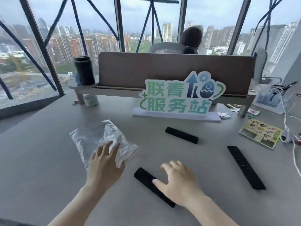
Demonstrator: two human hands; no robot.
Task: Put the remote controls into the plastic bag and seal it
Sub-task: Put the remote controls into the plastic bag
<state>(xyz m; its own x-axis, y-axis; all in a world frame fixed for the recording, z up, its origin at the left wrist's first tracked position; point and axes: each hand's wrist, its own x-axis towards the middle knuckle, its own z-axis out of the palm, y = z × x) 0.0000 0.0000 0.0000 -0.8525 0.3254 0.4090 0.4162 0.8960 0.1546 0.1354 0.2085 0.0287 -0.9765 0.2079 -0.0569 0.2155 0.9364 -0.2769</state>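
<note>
On the grey surface, the left hand lies flat and released on the plastic bag. The right hand, grip spread, covers the nearest remote. Two more remotes lie farther right, well apart.

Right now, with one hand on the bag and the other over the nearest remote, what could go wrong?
1. The plastic bag lies flat and crumpled under the left hand; its mouth may not open one-handed.
2. The right hand rests over the nearest remote without a clear grip, so it may slide.
3. The far remote and right remote lie apart, so reaching could drag the bag.
</note>
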